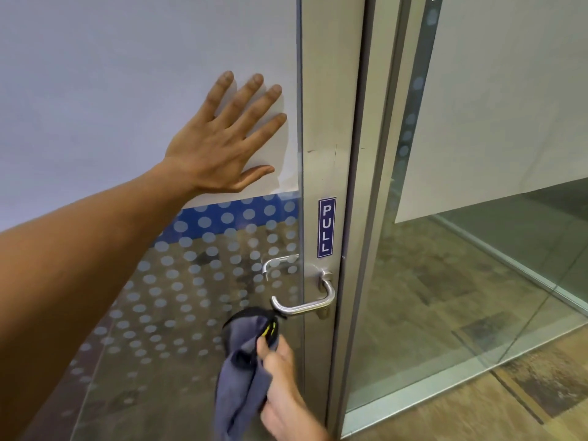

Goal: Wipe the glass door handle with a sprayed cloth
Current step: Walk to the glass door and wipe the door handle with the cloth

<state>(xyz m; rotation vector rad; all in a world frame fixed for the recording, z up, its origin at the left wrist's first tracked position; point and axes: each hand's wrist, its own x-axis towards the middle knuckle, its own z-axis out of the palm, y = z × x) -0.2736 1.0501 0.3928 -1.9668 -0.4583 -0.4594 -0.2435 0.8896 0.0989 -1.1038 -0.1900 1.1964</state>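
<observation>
A blue PULL sign (326, 227) is fixed upright on a metal frame (331, 122). Pale dots (203, 222) are printed across a blue band (237, 206) on the glazing. A glass partition (477, 249) is seen to the right, with wood-patterned flooring (477, 405) beneath it.

left hand (219, 144) splayed flat, right hand (283, 386) gripping
</observation>
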